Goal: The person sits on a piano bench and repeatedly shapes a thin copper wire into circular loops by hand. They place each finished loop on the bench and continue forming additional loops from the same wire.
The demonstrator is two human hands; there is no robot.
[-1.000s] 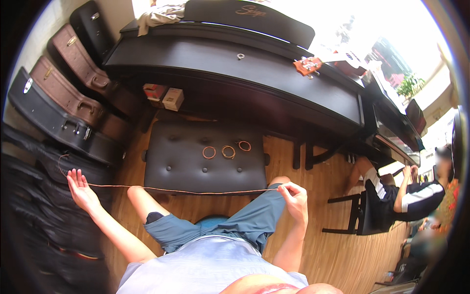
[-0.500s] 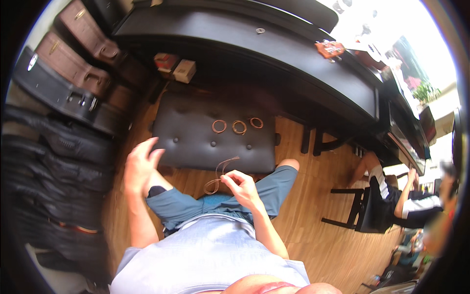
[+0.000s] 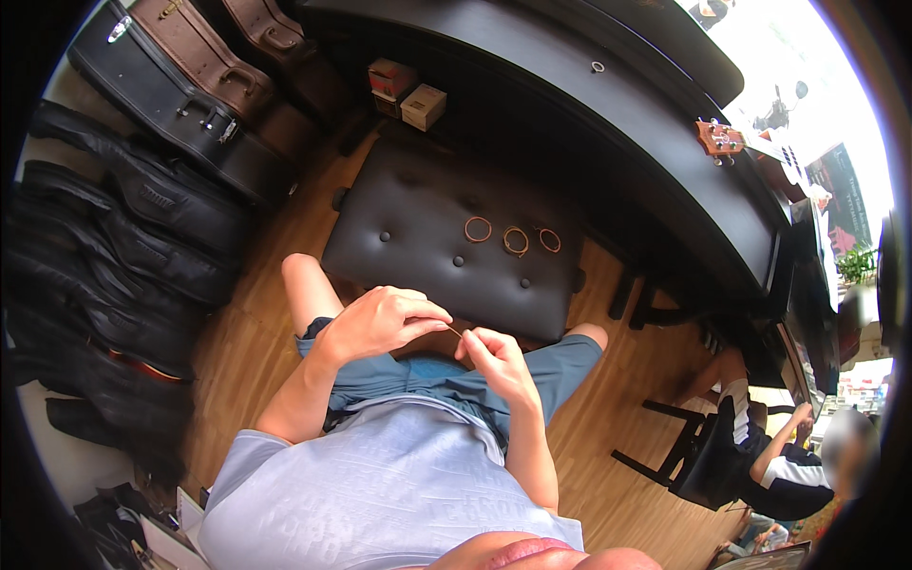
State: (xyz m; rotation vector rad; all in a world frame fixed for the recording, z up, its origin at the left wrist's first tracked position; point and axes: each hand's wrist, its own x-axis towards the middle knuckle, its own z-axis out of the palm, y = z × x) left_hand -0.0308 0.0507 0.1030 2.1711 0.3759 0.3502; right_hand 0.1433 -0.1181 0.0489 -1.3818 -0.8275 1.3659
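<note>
Over my lap, my left hand (image 3: 382, 318) pinches one end of a short visible stretch of thin guitar string (image 3: 455, 331). Thumb and forefinger of my right hand (image 3: 496, 363) are closed on the same string a little to the right. The rest of that string is hidden by the hands or too fine to make out. Beyond them, on the black tufted bench (image 3: 418, 204), lie three coiled strings: a copper-coloured coil (image 3: 466, 237) at the left, a yellower coil (image 3: 506, 245) in the middle and another copper one (image 3: 541, 239) at the right.
Behind the bench stands a long black piano-like cabinet (image 3: 532, 71), with a ukulele-like headstock (image 3: 720, 140) at its right. Two small boxes (image 3: 424, 106) sit beneath it. Instrument cases (image 3: 171, 104) and black bags (image 3: 142, 256) line the left. A person (image 3: 760, 465) sits at the right.
My left hand has come in from the left, from open to pinching the string near my right hand. The loose loop no longer shows. The whole view has turned and shifted.
</note>
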